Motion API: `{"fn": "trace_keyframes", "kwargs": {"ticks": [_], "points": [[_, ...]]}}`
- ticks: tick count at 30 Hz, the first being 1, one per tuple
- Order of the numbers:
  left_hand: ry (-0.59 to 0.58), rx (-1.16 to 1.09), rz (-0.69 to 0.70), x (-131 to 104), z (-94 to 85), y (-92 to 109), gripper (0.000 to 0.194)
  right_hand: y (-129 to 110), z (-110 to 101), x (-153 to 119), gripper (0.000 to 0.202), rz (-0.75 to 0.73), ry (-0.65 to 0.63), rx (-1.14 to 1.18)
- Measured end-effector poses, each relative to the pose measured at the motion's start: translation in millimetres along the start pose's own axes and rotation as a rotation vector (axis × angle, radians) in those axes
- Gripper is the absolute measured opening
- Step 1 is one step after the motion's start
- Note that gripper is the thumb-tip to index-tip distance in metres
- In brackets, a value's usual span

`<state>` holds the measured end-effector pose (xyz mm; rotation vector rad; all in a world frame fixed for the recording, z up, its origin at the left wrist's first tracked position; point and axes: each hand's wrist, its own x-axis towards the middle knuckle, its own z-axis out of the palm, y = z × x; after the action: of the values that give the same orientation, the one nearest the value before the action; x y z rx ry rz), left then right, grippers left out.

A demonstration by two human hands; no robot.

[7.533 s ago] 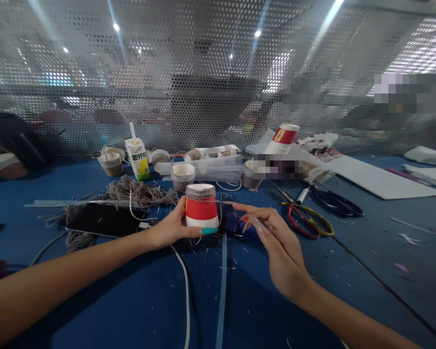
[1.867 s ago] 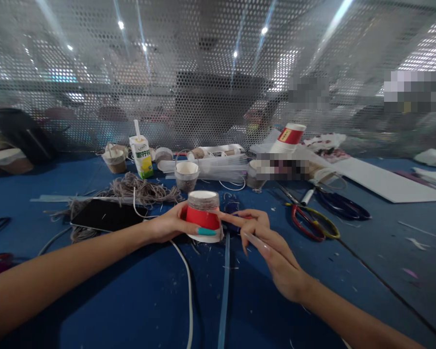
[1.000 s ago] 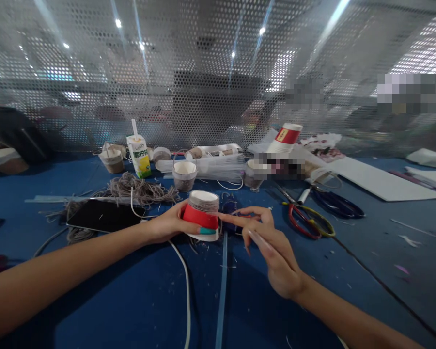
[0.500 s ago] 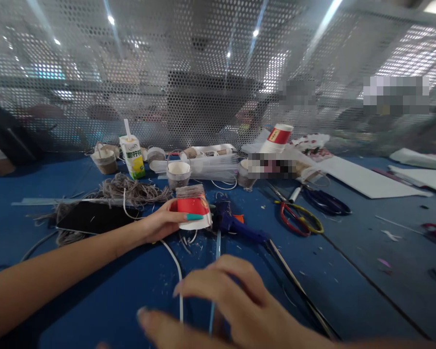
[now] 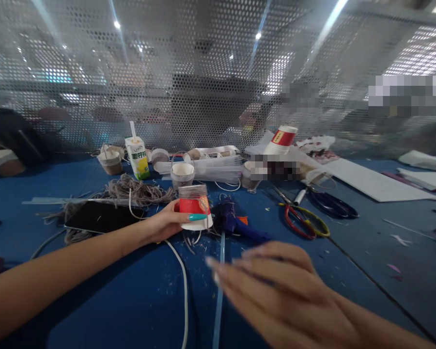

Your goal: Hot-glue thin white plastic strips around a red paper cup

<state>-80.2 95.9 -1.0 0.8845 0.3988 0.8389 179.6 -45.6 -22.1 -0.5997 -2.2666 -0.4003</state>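
A small red and white paper cup (image 5: 193, 206), its top wrapped in grey cord, is held by my left hand (image 5: 167, 220), thumb across its front. My right hand (image 5: 272, 286) hovers, blurred, over the table's near side, fingers stretched out and holding nothing that shows. Just right of the cup lies a blue glue gun (image 5: 236, 223), with a clear glue stick (image 5: 220, 291) running toward the near edge. Behind the cup stands a grey-wrapped cup with a handle (image 5: 182, 173).
Grey yarn (image 5: 138, 190) and a black phone-like slab (image 5: 100, 216) lie left. A juice carton (image 5: 138, 157) stands behind them. Red-and-yellow scissors (image 5: 305, 222) and a white board (image 5: 378, 179) are on the right. A perforated screen (image 5: 210, 106) rises behind.
My right hand has moved right, and its fingers are straighter. The left hand still grips the cup. The whole view has shifted slightly.
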Motion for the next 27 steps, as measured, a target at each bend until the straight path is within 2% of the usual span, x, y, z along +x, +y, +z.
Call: {"fn": "trace_keyframes", "kwargs": {"ticks": [1, 2, 3, 5, 7, 9, 12, 17, 20, 24, 27], "points": [[0.011, 0.005, 0.005, 0, 0.4, 1, 0.051, 17, 1, 31, 0.023, -0.087, -0.026, -0.038], [0.027, 0.015, 0.009, -1, 0.8, 2, 0.050, 33, 0, 59, 0.020, -0.287, -0.082, -0.153], [0.044, 0.026, 0.011, -1, 1.3, 3, 0.050, 48, -1, 82, 0.017, -0.325, -0.073, -0.255], [0.060, 0.036, 0.012, -1, 2.4, 4, 0.053, 71, -6, 107, 0.019, -0.071, -0.086, -0.374], [0.046, 0.038, 0.006, 0, 3.3, 5, 0.055, 82, -13, 107, 0.028, 0.196, -0.246, -0.308], [0.030, 0.042, 0.003, 0, 4.1, 5, 0.053, 86, -20, 97, 0.031, 0.380, -0.434, -0.199], [0.044, 0.050, 0.005, 1, 5.0, 4, 0.048, 86, -24, 85, 0.034, 0.507, -0.636, -0.087], [0.057, 0.043, -0.006, 1, 5.1, 3, 0.039, 79, -4, 79, 0.033, 0.522, -0.591, -0.244], [0.079, 0.037, 0.020, 1, 4.4, 1, 0.042, 79, 9, 75, 0.029, 0.572, -0.588, -0.302], [0.118, 0.075, 0.054, 2, 4.4, 0, 0.046, 88, 9, 71, 0.024, 0.534, -0.576, -0.306], [0.123, 0.087, 0.045, 3, 5.3, 1, 0.046, 97, 4, 71, 0.026, 0.469, -0.476, -0.215]]}}
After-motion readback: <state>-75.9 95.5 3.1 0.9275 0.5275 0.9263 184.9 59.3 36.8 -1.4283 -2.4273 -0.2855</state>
